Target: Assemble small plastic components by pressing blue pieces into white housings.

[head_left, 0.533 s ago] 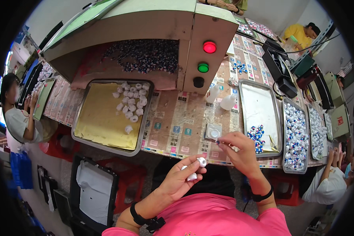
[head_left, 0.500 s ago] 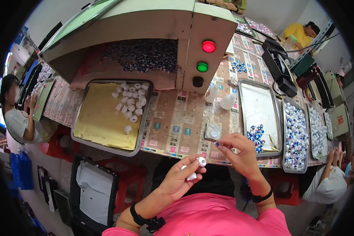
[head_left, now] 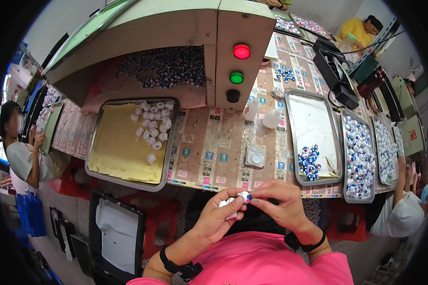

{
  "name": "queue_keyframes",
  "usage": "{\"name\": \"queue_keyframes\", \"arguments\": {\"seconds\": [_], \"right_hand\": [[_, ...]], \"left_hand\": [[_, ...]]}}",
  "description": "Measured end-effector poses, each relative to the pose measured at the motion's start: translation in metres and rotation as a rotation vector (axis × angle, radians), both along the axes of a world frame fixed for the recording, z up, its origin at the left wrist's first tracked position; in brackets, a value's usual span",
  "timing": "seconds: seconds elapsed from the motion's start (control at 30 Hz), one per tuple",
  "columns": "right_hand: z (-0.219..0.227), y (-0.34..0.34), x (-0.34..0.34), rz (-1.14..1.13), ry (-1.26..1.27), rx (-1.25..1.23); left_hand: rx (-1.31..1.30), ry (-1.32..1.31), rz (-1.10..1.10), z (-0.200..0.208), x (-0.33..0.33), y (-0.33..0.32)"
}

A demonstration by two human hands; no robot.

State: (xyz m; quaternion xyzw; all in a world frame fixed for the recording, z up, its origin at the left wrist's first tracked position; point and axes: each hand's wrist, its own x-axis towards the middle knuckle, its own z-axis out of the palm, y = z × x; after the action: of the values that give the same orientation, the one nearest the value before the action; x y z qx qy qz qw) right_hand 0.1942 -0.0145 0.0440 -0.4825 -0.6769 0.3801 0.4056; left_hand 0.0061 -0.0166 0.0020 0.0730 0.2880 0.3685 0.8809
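Closing the gap since the earlier frame: moving the right hand [head_left: 284, 203] down from over the table's near edge and in to the left hand [head_left: 215, 214], carrying the small blue, red and white piece [head_left: 249, 198] along, while keeping the left hand in nearly the same spot. Pinching that small piece narrowly now between right thumb and fingertips, holding it at their very ends, and bringing it right up against the rounded white piece [head_left: 242, 194]. Gripping that one at the tips of the left thumb and index finger, and tucking more white material [head_left: 222, 203] deeper in the same hand, showing on both sides of the thumb. Not being able to tell, with fingers covering so much, whether merely touching or already seating the small piece inside. Working just in front of the table [head_left: 199, 166], near a square pad [head_left: 255, 156] bearing a round disc. Looking left, finding the yellow-lined tray [head_left: 119, 142] with loose white pieces [head_left: 152, 124] bunching toward the upper right. Sweeping right, spotting the white-lined tray [head_left: 314, 118] with small coloured pieces [head_left: 309, 162] heaping at the near end, and just beside it a fuller tray [head_left: 359, 200]. Glancing farther back, catching two white bottles [head_left: 272, 118] and the machine [head_left: 142, 28], showing a red light [head_left: 241, 51] above a green light [head_left: 236, 77].
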Motion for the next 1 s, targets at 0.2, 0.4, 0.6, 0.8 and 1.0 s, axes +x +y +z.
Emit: {"name": "queue_keyframes", "arguments": {"seconds": [0.2,0.4,0.6,0.8,1.0], "right_hand": [[0.004,-0.006,0.002,0.022,0.026,0.041],[0.001,-0.008,0.0,0.031,0.146,0.034],[0.005,-0.005,-0.004,0.046,0.026,0.1],[0.011,-0.004,-0.005,0.007,-0.108,0.235],[0.008,-0.008,0.004,0.001,-0.03,0.24]], "left_hand": [[0.111,0.049,0.026,0.004,0.003,-0.003],[0.211,0.095,0.041,0.013,0.003,-0.005],[0.186,0.162,0.035,0.018,-0.006,-0.002],[0.269,0.189,0.069,0.025,-0.01,-0.003],[0.403,0.327,0.139,0.025,0.002,-0.006]]}}
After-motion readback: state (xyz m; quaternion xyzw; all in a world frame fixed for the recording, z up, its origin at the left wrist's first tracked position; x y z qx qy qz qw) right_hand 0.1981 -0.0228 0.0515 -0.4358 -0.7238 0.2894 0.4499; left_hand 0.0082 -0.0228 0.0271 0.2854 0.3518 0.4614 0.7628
